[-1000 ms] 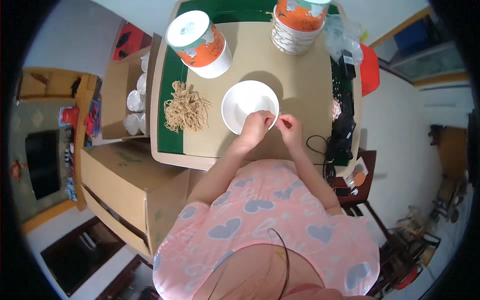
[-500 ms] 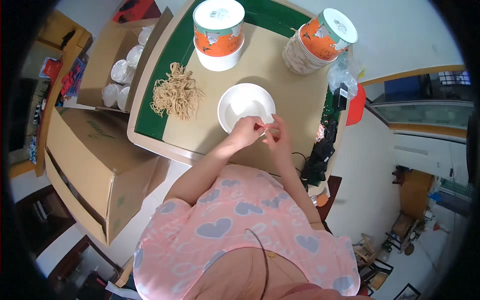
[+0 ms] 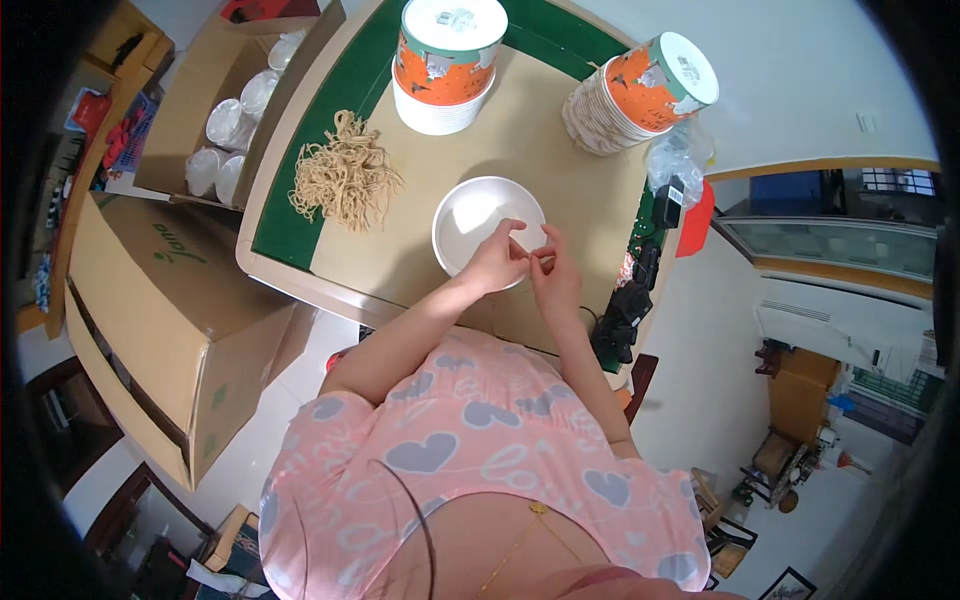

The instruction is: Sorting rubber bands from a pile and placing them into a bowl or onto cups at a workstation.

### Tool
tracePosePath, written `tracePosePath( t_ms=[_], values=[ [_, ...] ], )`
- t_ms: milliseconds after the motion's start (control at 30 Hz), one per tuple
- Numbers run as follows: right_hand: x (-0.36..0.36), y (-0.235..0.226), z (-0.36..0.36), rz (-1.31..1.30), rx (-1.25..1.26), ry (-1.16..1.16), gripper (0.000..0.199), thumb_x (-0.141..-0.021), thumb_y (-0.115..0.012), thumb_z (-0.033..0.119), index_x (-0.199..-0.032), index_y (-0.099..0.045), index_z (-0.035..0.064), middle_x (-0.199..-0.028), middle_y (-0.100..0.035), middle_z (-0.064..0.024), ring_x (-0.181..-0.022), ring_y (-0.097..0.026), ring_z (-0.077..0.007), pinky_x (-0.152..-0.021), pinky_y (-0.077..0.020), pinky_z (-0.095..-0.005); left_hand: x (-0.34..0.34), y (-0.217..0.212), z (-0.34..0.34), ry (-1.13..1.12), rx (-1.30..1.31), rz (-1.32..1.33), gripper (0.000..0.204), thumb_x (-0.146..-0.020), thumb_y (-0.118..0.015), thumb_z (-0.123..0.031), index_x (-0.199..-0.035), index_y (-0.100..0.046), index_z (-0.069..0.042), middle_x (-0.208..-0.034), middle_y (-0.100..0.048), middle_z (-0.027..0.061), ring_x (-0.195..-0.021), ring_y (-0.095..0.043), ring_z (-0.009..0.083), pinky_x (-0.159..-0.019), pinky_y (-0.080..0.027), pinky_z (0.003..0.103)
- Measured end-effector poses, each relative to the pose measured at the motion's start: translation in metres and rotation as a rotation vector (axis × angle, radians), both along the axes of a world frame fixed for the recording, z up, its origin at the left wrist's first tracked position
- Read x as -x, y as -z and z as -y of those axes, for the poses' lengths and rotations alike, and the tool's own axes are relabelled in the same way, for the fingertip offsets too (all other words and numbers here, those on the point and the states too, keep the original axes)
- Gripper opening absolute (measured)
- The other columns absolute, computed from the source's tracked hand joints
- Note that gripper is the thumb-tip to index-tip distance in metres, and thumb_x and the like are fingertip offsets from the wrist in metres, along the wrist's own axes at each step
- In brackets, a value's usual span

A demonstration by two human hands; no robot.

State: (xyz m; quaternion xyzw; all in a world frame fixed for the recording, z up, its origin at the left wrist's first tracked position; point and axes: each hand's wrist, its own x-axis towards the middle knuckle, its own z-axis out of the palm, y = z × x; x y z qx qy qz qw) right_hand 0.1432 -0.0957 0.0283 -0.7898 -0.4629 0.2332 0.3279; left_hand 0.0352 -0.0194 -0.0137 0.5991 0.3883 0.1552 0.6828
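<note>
A white round paper bowl point(image 3: 462, 222) stands upright on the table in front of me. Over its near right rim my left hand point(image 3: 493, 262) and my right hand point(image 3: 556, 280) meet fingertip to fingertip. Thumbs and fingers are pinched together, the index fingers bent and raised. Whatever lies between them is too small to make out. To the left sits a loose heap of tan cords point(image 3: 345, 175). Beyond the bowl rises a stack of paper tubs point(image 3: 447, 70), the top one orange and green. A second, tilted stack of tubs point(image 3: 640, 90) stands at the far right.
Along the table's right edge lie black devices with cables point(image 3: 622, 318), a black box-shaped adapter point(image 3: 668, 203) and a clear plastic bag point(image 3: 678, 158). An open carton point(image 3: 165, 150) with wrapped white stacks stands left of the table, near another large cardboard box point(image 3: 150, 310).
My view has shifted slightly, so the table appears moved left. Both hands stay together at the bowl's near rim, while the left index finger has lifted and curled away from the pinch.
</note>
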Motion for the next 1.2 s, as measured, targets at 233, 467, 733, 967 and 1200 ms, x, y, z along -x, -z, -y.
tracePosePath(
  t_ms=[233,467,733,967,1200],
  values=[
    [0.008,-0.006,0.01,-0.026,0.021,0.088,0.039,-0.079,-0.06,0.002,-0.115,-0.05,0.0095,-0.076,-0.061,-0.0081,-0.061,-0.061,-0.0186,-0.057,-0.0486,-0.0326,0.001,-0.004,0.004,0.017,0.215,0.109,0.061,-0.076,-0.064,0.001,-0.13,-0.035,-0.001,-0.087,-0.062,0.0099,-0.084,-0.059,0.0145,-0.077,-0.046,0.027],
    [0.015,-0.005,0.022,-0.104,-0.035,0.107,0.034,-0.08,-0.06,0.001,-0.112,-0.05,0.0082,-0.075,-0.06,-0.0088,-0.063,-0.062,-0.0197,-0.058,-0.0486,-0.0326,0.013,-0.012,0.005,0.003,0.409,0.179,0.061,-0.075,-0.064,-0.002,-0.129,-0.037,-0.001,-0.085,-0.062,0.0099,-0.081,-0.06,0.0147,-0.074,-0.046,0.026],
    [0.014,0.005,0.03,-0.098,-0.093,0.093,0.03,-0.079,-0.06,0.0,-0.108,-0.053,0.0058,-0.073,-0.059,-0.008,-0.062,-0.06,-0.0179,-0.059,-0.049,-0.0294,0.01,0.004,0.012,-0.045,0.376,0.134,0.052,-0.075,-0.056,0.0,-0.124,-0.038,0.001,-0.077,-0.058,0.007,-0.074,-0.059,0.0143,-0.069,-0.047,0.026],
    [0.015,0.009,0.035,-0.268,-0.124,0.134,0.027,-0.08,-0.06,-0.001,-0.106,-0.055,0.0059,-0.077,-0.058,-0.0051,-0.069,-0.059,-0.0121,-0.062,-0.0487,-0.0256,0.015,-0.013,-0.001,-0.085,0.759,0.22,0.044,-0.078,-0.054,-0.005,-0.12,-0.042,0.0,-0.079,-0.057,0.0092,-0.062,-0.055,0.0131,-0.054,-0.045,0.025],
    [0.003,0.014,0.044,-0.236,-0.094,0.066,0.01,-0.081,-0.061,0.002,-0.09,-0.061,0.0019,-0.079,-0.06,-0.0063,-0.07,-0.059,-0.0125,-0.064,-0.0487,-0.0258,0.017,-0.009,0.001,0.184,0.257,-0.104,0.027,-0.08,-0.058,-0.022,-0.092,-0.064,0.002,-0.069,-0.062,0.0073,-0.056,-0.053,0.0125,-0.057,-0.043,0.025]
  ],
)
